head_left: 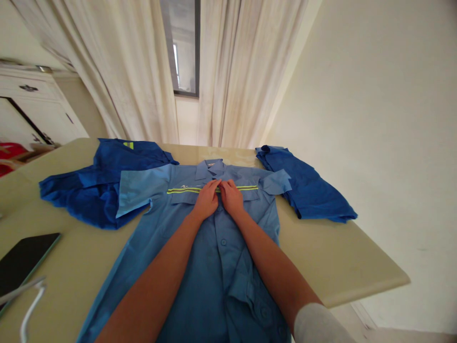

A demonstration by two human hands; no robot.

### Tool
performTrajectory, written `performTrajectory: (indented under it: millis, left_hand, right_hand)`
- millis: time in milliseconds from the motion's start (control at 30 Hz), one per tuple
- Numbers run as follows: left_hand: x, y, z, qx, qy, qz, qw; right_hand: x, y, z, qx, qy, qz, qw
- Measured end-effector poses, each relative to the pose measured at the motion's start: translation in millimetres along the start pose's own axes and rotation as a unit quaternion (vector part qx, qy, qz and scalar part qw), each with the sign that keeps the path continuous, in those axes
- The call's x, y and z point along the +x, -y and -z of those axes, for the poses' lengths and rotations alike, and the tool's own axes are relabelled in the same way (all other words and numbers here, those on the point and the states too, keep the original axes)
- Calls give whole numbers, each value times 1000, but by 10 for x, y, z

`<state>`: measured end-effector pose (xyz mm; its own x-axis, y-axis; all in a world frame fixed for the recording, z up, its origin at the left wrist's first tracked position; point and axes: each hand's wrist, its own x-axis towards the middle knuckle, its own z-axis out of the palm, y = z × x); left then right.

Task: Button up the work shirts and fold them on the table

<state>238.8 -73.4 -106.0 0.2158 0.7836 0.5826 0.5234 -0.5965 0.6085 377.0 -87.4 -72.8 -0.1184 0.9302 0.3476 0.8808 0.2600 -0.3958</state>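
A light blue short-sleeved work shirt (200, 267) lies front up on the table, collar away from me, with two yellow-green stripes across the chest. My left hand (207, 199) and my right hand (231, 196) meet at its front placket, level with the stripes and just below the collar. The fingers of both are bent and closed on the placket cloth; the fingertips are partly hidden, and whatever small part lies between them is covered. Lower down the placket a button (223, 242) shows. The shirt's lower right front is creased and folded over.
Dark blue garments lie beyond the shirt, a crumpled one (82, 190) at left and a folded one (314, 190) at right. A dark flat tablet-like device (26, 259) and a white cable (32, 305) are at left on the beige table (342, 267). Curtains (243, 71) hang behind.
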Motion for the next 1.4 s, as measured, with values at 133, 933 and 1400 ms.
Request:
performTrajectory:
  millis: [133,933,1400]
  left_hand:
    - [20,58,-9,-28,-8,12,1000]
    - [22,-28,87,-65,25,22,997]
    - [24,-64,43,-34,47,-8,998]
  right_hand:
    - [30,-49,-59,22,0,-12,1000]
    - [-2,30,47,-59,33,-21,998]
    - [63,-64,2,9,3,-22,1000]
